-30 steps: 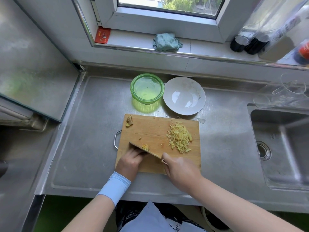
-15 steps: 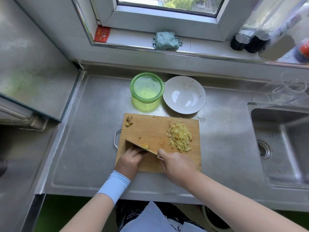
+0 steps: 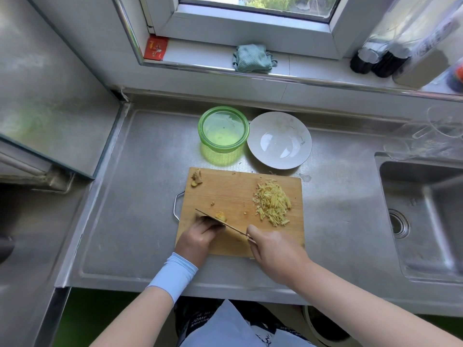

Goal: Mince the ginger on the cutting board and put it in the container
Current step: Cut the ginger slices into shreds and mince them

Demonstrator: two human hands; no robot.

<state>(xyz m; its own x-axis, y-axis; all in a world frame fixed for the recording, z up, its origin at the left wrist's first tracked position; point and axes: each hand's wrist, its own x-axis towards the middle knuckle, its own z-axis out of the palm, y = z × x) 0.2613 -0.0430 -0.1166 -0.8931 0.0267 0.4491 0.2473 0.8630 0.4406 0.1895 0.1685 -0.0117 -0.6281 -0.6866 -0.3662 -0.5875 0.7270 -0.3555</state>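
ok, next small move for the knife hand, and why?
Probably another thin cut: the right hand holds the knife against a small ginger piece steadied by the left hand. The strips aren't minced, and the container looks empty.

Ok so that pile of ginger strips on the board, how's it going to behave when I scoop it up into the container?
The ginger strips look thin and loose, so they will probably scatter rather than lift as one clump. They look freshly cut, so some may cling to the knife or fingers. Sliding them along the cutting board seems safest.
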